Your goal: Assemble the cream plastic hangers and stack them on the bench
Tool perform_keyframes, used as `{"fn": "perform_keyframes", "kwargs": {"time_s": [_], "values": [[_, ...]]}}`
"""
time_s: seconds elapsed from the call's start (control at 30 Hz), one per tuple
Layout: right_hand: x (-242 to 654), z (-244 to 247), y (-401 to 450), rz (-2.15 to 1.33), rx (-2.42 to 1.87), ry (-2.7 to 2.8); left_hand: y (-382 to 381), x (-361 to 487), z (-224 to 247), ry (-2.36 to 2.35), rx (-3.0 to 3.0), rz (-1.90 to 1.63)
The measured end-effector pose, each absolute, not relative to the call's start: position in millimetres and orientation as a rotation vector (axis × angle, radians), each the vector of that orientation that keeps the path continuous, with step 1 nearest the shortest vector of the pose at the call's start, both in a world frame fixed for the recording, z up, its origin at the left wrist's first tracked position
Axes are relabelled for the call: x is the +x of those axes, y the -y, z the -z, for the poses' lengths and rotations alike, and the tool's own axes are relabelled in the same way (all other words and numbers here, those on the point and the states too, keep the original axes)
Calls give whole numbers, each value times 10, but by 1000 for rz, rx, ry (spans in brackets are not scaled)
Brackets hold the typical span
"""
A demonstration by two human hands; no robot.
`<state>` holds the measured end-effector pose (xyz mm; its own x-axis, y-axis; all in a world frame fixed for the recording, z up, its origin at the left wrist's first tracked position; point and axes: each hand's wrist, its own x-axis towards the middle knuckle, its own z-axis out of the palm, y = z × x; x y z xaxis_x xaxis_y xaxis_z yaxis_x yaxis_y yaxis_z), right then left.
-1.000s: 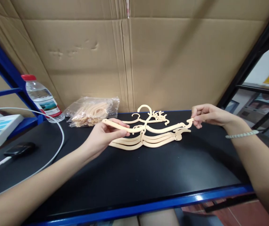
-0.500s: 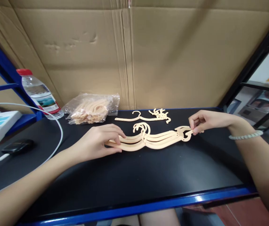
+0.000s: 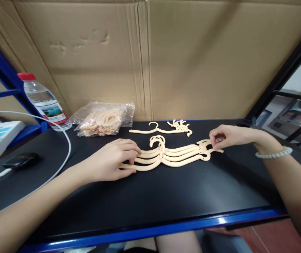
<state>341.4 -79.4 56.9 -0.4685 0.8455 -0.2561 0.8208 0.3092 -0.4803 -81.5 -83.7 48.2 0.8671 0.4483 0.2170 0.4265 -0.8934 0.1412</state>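
Note:
Several cream plastic clothes hangers (image 3: 178, 162) lie side by side on the black tabletop, their hooks overlapping at the middle. My left hand (image 3: 115, 158) is closed around their left ends, thumb on the nearest one and fingers over the farther ones. At their right ends is a cluster of small cream plastic hooks (image 3: 205, 156). The fingertips of my right hand (image 3: 225, 137) are pinched on one of these hooks, and part of it sticks out below them. Behind lies another cream hanger (image 3: 145, 132), with more small hooks (image 3: 180, 125) gathered at its right end.
A clear plastic bag of cream hangers (image 3: 103, 119) sits at the back left beside a red-capped water bottle (image 3: 47, 105). A white cable (image 3: 67, 147), a black device (image 3: 20, 160) and a white power strip (image 3: 1, 137) are at left. Cardboard (image 3: 192, 63) stands behind the table.
The hangers' arms have spread slightly farther apart under my left hand. My right hand has shifted a little left over the small hooks. The view has tilted slightly.

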Motion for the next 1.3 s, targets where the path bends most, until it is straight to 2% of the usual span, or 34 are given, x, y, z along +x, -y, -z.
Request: {"fn": "perform_keyframes", "kwargs": {"time_s": [0.83, 1.1, 1.3], "values": [[3299, -535, 849, -657, -1737, 2747, 875, -768, -412, -772, 3058, -277], [3312, -578, 841, -428, -1660, 2629, 837, -775, -396, -816, 3118, -327], [3339, -545, 811, -468, -1731, 2614, 854, -754, -399, -891, 3090, -294]]}}
